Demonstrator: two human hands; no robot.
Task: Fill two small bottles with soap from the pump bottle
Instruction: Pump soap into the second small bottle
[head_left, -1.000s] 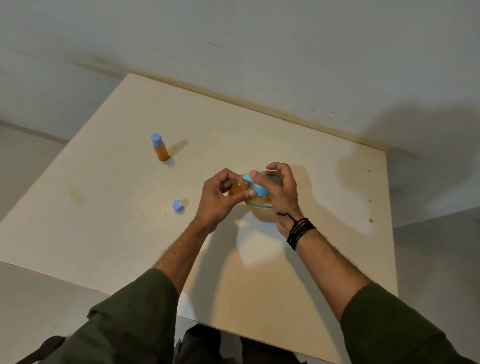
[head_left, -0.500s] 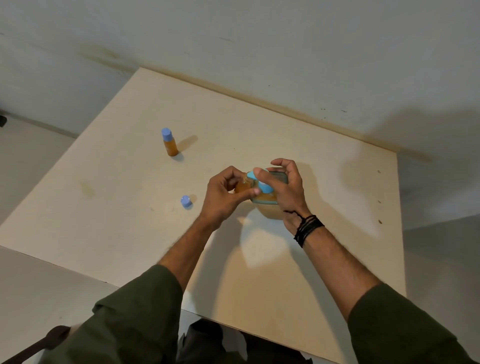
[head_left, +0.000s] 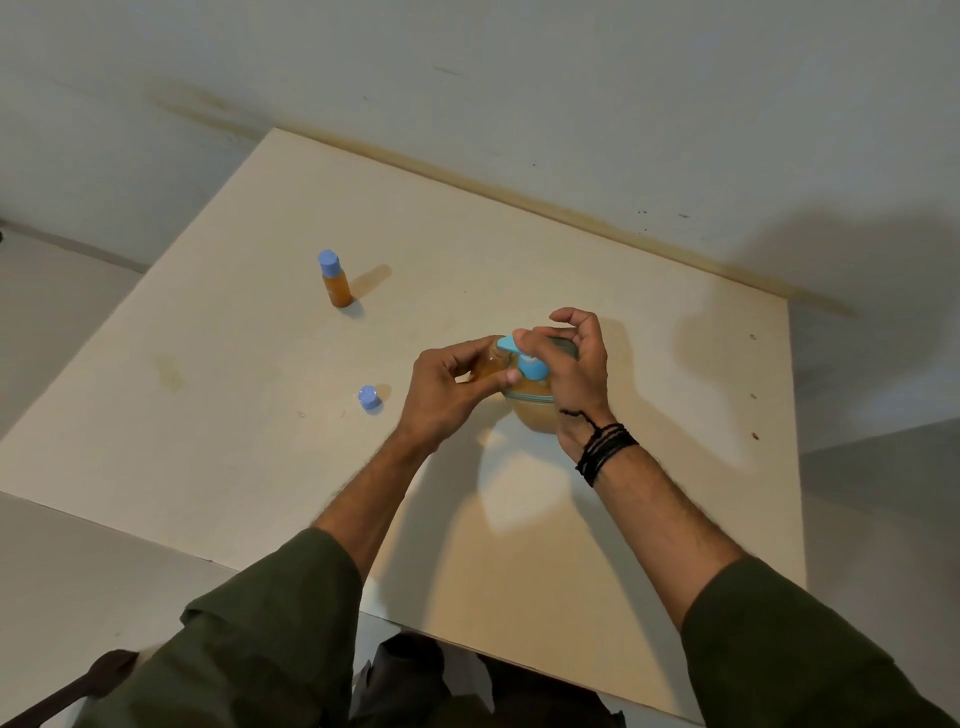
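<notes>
L hand (head_left: 441, 395) pinches open small bottle (head_left: 491, 364) under pump spout, mostly hidden | R hand (head_left: 571, 364) fingers curled on pump bottle (head_left: 535, 410) head, body half covered | capped bottle (head_left: 335, 280) far-left, loose cap (head_left: 370, 399) nr L hand, on table (head_left: 208, 415)

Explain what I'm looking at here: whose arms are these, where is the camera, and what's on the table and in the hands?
There is no machine: a person works with two bare hands, filmed by one wide-angle camera on their head, looking forward and down. The left hand holds an uncapped small bottle of amber soap under the spout of the pump bottle. The right hand rests on the blue pump head, fingers curled over it. On the pale table, a second small bottle stands upright, capped and amber, to the far left. A loose blue cap lies nearer, left of the hands. Black cords circle the right wrist.
</notes>
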